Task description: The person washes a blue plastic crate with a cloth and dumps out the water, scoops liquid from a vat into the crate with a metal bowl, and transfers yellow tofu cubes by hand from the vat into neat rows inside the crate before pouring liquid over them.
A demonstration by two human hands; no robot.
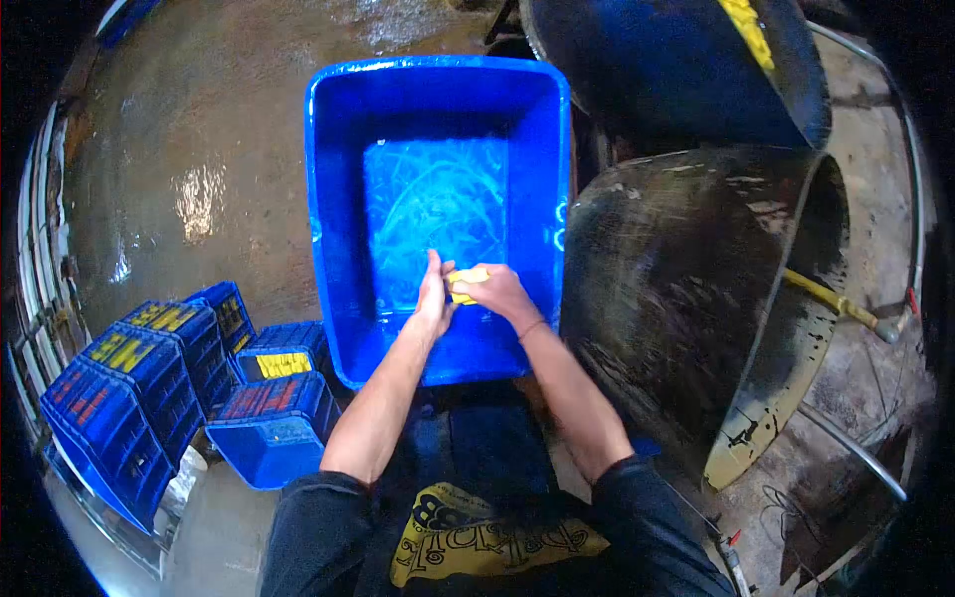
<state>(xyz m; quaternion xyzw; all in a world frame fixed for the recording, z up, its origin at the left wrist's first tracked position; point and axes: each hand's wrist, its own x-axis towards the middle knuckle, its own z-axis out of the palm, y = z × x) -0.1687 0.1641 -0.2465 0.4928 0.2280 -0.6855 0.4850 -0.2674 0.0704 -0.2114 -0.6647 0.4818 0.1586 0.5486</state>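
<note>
A large blue plastic tub (pixel 438 66) takes up the middle of the view, with scratched, wet-looking inner walls and bottom. Over its near part, my right hand (pixel 505 292) is closed around a small yellow sponge-like piece (pixel 468 283); whether it is sponge or cloth is unclear. Beside it, my left hand (pixel 433 296) is held edge-on with its fingers stretched out, touching or nearly touching the yellow piece. A small dark patch shows between the hands, too small to make out. The fingertips of my right hand are partly hidden.
Several blue crates with red and yellow lettering (pixel 139 363) stand at the left, near a smaller blue bin (pixel 269 453). On the right lies a big worn drum (pixel 686 289), with a yellow-handled tool (pixel 836 303) by its opening. Another dark vessel (pixel 676 70) is behind it. The floor (pixel 189 199) is wet.
</note>
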